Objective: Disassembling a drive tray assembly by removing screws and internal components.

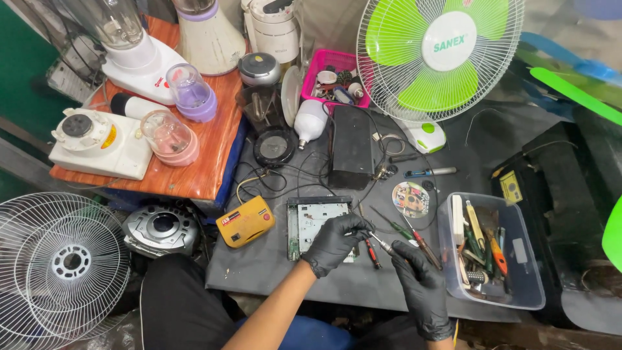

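Both my hands wear black gloves over a dark work mat (pixel 272 266). My left hand (pixel 337 241) rests on the lower right corner of an opened disc-drive unit (pixel 314 223) with a pale metal top. My right hand (pixel 418 285) grips a small screwdriver (pixel 382 244), its tip pointing up-left towards my left hand's fingers. A red-handled screwdriver (pixel 371 251) lies on the mat between the hands. Another red-handled screwdriver (pixel 422 245) and a green-handled one (pixel 395 228) lie just beyond my right hand.
A clear plastic bin (pixel 518 285) of tools stands right of my right hand. A yellow meter (pixel 246 221), a black box (pixel 351 149), a disc (pixel 411 199), a pink basket (pixel 324 65) and a green fan (pixel 440 52) surround the drive. Blender parts fill the wooden table (pixel 194 168) at left.
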